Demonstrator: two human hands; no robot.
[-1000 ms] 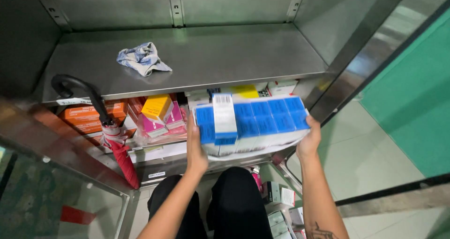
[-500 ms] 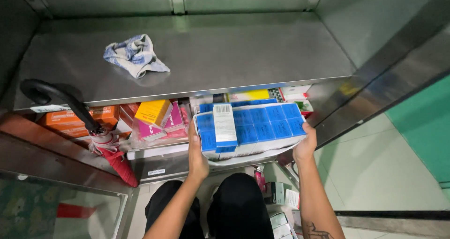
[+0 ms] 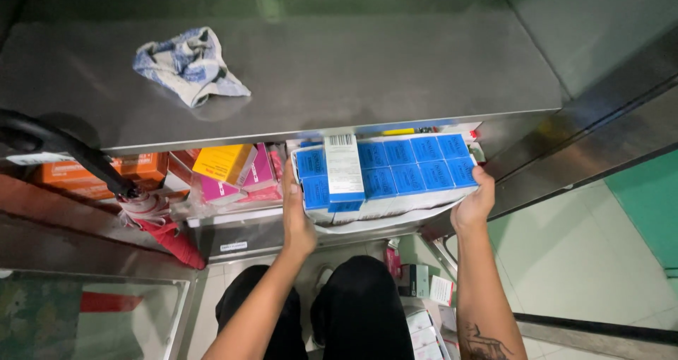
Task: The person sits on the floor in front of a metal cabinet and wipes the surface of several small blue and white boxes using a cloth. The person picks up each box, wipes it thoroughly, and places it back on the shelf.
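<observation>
The person's left hand [image 3: 296, 215] presses flat against the left end of a wrapped bundle of blue boxes [image 3: 395, 173], fingers straight along its side. The right hand [image 3: 474, 203] grips the bundle's right end, fingers curled up over the corner. The bundle (a white box [image 3: 344, 169] lies across its top, toward the left) sits at the front edge of the lower shelf, just under the steel shelf [image 3: 353, 70] above. Left of it stand yellow and pink boxes [image 3: 233, 169] and orange boxes [image 3: 106, 173]. A crumpled cloth [image 3: 187, 63] lies on the far left of the steel shelf. An umbrella [image 3: 120, 187] hangs at the near left.
</observation>
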